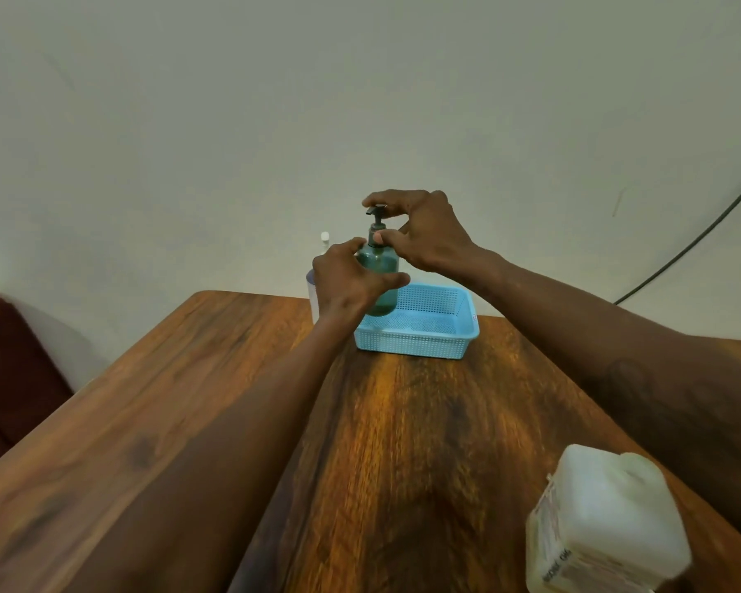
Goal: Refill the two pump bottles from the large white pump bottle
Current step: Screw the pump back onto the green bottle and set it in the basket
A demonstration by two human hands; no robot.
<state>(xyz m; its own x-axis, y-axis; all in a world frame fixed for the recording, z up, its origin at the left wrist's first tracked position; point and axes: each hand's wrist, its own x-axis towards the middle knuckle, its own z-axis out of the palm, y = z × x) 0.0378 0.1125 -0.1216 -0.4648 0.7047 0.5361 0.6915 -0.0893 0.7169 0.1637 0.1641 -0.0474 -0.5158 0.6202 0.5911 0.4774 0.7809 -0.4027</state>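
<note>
Dark green plastic, half see-through: that is the green pump bottle [379, 267], held upright over the far end of the wooden table [424, 421]. The left hand [347, 280] is wrapped round its body, fingers curled across the front. The right hand [424, 233] comes in from above and pinches the black pump head [376, 211], with the forefinger lying over the top and the thumb down at the collar.

The bottle's base sits at the left end of the blue mesh basket [428, 331]. From here I cannot tell whether it rests inside the basket or is held just above it.

Behind the left hand stands a white bottle [311, 293], mostly hidden, with its small white top showing against the wall.

Near the front right corner of the table, well apart from the hands, is a blurred, milky white jug [604, 520] with a label on its side.

A black cable [702, 233] curves down the wall on the right, and a dark red seat [5, 357] shows at the far left.
</note>
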